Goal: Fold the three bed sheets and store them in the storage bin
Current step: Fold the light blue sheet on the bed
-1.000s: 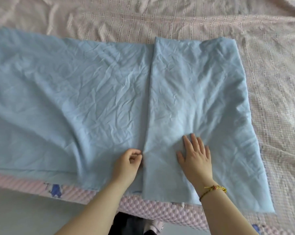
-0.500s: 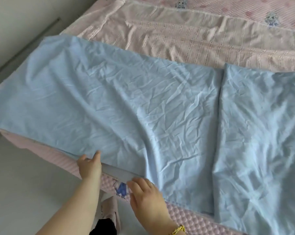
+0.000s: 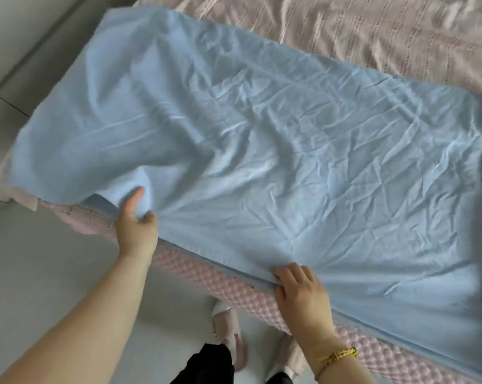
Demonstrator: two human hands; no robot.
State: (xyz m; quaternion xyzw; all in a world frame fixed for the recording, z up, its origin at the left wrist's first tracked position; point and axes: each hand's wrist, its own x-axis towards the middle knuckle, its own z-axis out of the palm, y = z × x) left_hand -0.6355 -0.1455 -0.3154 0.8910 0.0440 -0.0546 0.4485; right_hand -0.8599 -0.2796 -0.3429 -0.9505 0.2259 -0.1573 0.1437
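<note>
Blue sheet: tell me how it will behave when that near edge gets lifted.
The blue sheet will probably go floppy: it already bunches and sags around the left hand. It looks thin and creased, so likely light. Its near edge overhangs the mattress side by the right hand, so loose parts may slide off.

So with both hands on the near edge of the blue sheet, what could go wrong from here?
The left hand pinches only a small bunch of the blue sheet, so that grip may slip during the fold. The left end overhangs the bed corner and could slide to the floor. The right hand holds the edge over the mattress side; wrinkles may get folded in.
</note>
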